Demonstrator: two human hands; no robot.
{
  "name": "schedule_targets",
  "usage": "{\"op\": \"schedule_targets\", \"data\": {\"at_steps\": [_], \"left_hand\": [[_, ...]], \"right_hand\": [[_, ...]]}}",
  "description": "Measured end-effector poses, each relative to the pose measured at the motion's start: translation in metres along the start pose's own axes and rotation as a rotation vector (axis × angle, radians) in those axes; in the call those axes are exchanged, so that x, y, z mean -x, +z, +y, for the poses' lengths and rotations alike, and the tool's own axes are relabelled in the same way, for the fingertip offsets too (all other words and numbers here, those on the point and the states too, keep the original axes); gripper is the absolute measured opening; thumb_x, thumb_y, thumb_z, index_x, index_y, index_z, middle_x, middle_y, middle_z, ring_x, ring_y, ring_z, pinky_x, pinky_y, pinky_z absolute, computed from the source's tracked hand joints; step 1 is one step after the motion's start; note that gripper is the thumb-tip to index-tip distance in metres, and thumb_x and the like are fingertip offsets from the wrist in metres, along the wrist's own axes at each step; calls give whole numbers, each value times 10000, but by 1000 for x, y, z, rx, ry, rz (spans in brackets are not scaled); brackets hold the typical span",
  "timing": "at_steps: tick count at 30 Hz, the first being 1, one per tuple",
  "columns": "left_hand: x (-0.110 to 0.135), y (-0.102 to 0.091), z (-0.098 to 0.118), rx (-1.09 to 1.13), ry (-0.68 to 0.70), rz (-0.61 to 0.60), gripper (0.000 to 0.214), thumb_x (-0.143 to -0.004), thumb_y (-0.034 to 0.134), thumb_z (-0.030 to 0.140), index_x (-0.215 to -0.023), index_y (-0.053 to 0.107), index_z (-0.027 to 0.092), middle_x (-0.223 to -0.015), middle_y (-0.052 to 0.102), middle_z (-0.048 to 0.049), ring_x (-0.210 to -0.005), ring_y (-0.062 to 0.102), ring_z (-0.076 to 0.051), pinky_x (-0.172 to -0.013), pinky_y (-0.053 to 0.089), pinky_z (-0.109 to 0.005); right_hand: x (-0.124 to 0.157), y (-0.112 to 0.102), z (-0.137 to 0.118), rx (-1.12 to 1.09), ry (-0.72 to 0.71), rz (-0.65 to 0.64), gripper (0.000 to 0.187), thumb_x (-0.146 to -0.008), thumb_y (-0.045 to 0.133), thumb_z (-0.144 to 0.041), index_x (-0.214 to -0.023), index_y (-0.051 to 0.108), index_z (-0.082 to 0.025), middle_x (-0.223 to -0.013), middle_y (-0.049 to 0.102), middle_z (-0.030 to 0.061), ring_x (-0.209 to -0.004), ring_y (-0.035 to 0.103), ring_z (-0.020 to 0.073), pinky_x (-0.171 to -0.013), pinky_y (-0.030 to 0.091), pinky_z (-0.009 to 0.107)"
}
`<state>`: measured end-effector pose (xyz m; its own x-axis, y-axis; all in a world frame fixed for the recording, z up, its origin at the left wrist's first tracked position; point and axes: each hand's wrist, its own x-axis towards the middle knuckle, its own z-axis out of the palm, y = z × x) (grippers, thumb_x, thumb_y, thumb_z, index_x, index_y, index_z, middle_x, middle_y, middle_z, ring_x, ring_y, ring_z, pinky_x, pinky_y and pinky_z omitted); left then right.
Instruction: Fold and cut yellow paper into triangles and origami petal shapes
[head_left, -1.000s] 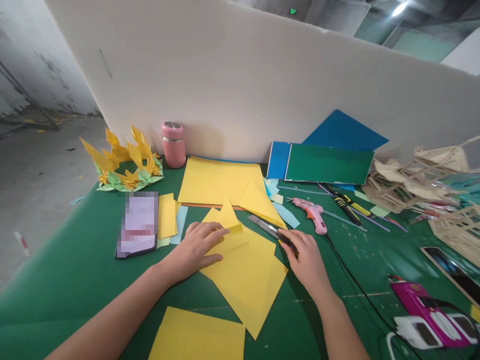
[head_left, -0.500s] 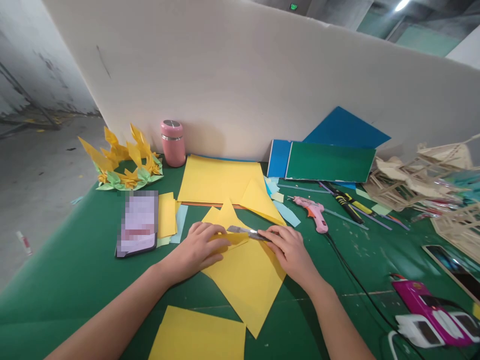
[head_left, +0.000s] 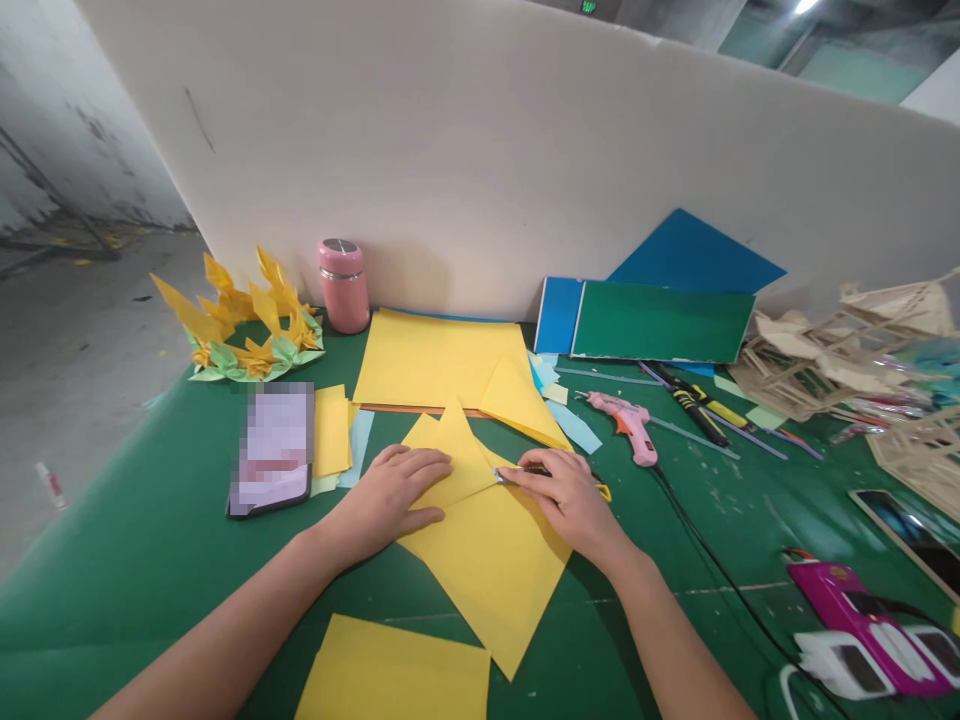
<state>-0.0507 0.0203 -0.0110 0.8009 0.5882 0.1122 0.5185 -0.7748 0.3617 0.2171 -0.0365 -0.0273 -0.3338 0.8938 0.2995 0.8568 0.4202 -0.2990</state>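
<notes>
A folded yellow sheet of paper [head_left: 495, 560] lies on the green table [head_left: 150, 540] in front of me. My left hand [head_left: 390, 495] rests flat on its folded flap, fingers stretched out and pressing down. My right hand [head_left: 566, 500] is closed round a utility knife [head_left: 517, 472] with a yellow end, its blade lying along the paper's fold. A second yellow sheet [head_left: 397, 680] sits at the near edge.
A phone [head_left: 274, 450] lies left beside small yellow squares [head_left: 332, 430]. At the back stand a pink flask [head_left: 343, 285], yellow paper flowers [head_left: 240, 320], a yellow paper stack [head_left: 442, 360] and blue-green boards [head_left: 660, 320]. Right: pink glue gun [head_left: 626, 425], wooden models [head_left: 847, 360], a pink device [head_left: 862, 620].
My right hand brought the knife from the right of the sheet onto the fold, then drew it rightwards along the fold. My left hand stayed pressed on the flap.
</notes>
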Motion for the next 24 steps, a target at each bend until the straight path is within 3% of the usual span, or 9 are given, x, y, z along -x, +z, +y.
{"op": "schedule_targets", "data": {"at_steps": [6, 12, 24], "left_hand": [[1, 0, -2, 18, -8, -3, 327, -968, 336, 202, -1201, 562, 242, -1312, 581, -52, -1199, 524, -202, -1029, 303, -401], [3, 2, -6, 0, 4, 8, 528, -844, 276, -10, -1232, 542, 230, -1345, 556, -55, -1218, 513, -183, -1013, 310, -393], [2, 3, -8, -5, -6, 15, 516, -861, 290, 13, -1236, 559, 243, -1333, 569, -48, -1206, 523, -194, -983, 338, -378]], "right_hand": [[1, 0, 5, -27, -22, 23, 479, -907, 371, -65, -1161, 652, -358, -1000, 630, 42, -965, 542, 213, -810, 426, 389], [0, 0, 10, -33, -51, 16, 474, -910, 374, -58, -1155, 658, -348, -994, 624, 46, -949, 540, 210, -791, 430, 383], [3, -7, 12, -67, -64, -11, 392, -955, 401, -152, -1158, 649, -378, -972, 628, 46, -942, 551, 206, -790, 456, 374]]}}
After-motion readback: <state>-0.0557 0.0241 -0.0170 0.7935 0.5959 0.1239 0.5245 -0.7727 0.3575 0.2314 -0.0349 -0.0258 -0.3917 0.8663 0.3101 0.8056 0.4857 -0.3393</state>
